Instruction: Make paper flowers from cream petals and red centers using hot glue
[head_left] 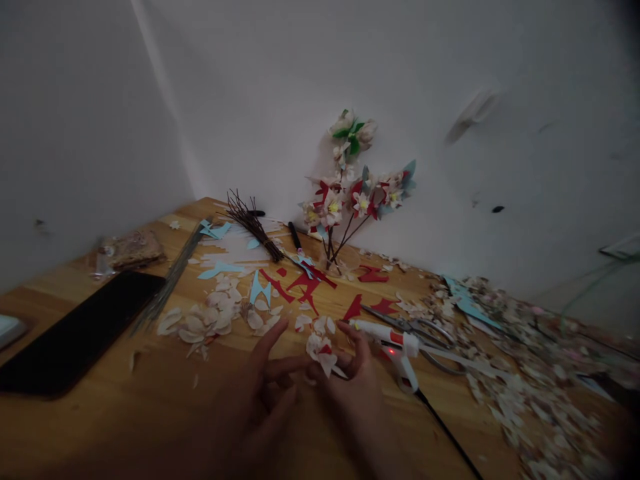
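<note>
A small artificial flower with white petals and a bit of red sits in the fingers of my right hand, low over the front of the table. My left hand is beside it with fingers apart, one fingertip reaching to the flower's left side; whether it touches cannot be made out. Just beyond the hands lie loose white petals and red paper scraps. Right of my right hand rests a white glue gun with a red light lit, its nozzle close to my fingers. Scissors lie behind it.
Finished flower branches stand in a clear holder by the wall. A twig bundle, metal wires and light-blue paper scraps lie at the back left. A black phone-like slab is left; a petal heap covers the right.
</note>
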Tool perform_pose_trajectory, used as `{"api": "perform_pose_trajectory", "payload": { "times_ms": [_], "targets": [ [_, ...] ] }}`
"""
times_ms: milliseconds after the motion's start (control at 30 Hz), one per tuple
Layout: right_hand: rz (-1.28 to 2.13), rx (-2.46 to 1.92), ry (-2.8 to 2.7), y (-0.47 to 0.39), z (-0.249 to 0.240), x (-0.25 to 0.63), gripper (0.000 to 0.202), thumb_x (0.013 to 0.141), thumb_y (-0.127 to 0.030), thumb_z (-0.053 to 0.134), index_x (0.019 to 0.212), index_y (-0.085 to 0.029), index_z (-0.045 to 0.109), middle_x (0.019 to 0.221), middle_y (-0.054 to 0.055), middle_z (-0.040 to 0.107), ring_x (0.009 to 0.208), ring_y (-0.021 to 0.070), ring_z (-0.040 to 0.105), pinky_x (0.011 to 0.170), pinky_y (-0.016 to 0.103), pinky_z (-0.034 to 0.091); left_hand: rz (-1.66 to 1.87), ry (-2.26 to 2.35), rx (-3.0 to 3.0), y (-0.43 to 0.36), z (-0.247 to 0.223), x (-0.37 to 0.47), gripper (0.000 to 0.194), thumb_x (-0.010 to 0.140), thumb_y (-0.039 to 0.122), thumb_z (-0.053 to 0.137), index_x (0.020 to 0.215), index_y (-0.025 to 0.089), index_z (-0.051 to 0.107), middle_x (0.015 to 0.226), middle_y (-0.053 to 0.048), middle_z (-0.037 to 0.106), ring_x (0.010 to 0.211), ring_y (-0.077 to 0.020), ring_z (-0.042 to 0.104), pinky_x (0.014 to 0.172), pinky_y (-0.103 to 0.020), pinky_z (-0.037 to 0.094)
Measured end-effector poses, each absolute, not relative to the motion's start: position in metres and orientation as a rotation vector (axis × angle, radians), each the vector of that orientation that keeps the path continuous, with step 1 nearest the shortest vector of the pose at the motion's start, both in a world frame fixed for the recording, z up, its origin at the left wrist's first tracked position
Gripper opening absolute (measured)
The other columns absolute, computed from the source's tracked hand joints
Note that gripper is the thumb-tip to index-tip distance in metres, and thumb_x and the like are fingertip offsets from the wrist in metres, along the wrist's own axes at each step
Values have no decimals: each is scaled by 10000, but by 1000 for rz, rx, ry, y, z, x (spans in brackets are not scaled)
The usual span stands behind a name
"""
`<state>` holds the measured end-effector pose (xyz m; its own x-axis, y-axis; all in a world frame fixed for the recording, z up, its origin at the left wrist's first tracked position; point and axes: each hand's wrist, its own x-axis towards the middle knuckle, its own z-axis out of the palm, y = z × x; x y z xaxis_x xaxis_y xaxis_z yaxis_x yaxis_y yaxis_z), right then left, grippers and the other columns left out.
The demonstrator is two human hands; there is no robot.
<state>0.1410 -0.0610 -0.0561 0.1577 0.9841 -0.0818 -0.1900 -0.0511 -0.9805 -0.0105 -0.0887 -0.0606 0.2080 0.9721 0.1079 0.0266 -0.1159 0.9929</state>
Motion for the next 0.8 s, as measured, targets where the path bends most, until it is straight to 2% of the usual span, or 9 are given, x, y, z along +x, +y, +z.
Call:
{"api": "perform_pose_trajectory", "payload": {
  "times_ms": [100,300,433,567,733,800],
  "targets": [
    [1088,-1228,-1045,-65,-55,139,684,624,-212,724,1182,-240,331,656,-39,690,610,160,647,588,258,499,1118,928,1306,-87,-67,-8,613,833,284,526,1339,371,192,1130,-48,673,698,-168,626,631,-306,460],
    [847,-1323,-1253,-71,-49,147,659,661,-204,669,1218,-243,318,738,-10,702,696,187,673,663,308,525,1166,820,1124,-80,-62,-8,534,806,273,549,1255,331,267,1046,-52,665,613,-146,604,524,-267,448],
    [760,-1389,-1485,-71,-51,155,619,702,-168,617,1243,-249,329,793,3,711,746,199,681,670,315,532,1269,981,1154,-63,-55,-21,449,782,247,564,1183,279,363,1025,-49,601,721,-162,572,569,-282,476],
    [863,-1328,-1807,-74,-55,155,717,709,-52,541,1326,-267,246,833,-3,693,727,169,664,650,294,525,1420,1132,1127,-41,-55,-34,353,775,272,567,1095,257,419,1022,-39,533,797,-176,529,529,-257,474],
    [914,-1307,-2002,-80,-60,148,829,642,53,497,1353,-256,206,867,2,700,776,160,654,732,320,503,1407,1172,1225,-33,-58,-38,321,748,238,598,1046,232,480,984,-28,567,932,-191,535,804,-341,450],
    [907,-1286,-2004,-81,-62,146,823,647,61,473,1354,-269,212,880,-2,694,773,155,653,735,321,501,1294,1119,1302,-37,-58,-35,313,754,222,596,1051,227,498,964,-34,592,949,-202,552,838,-360,435]
  ]
}}
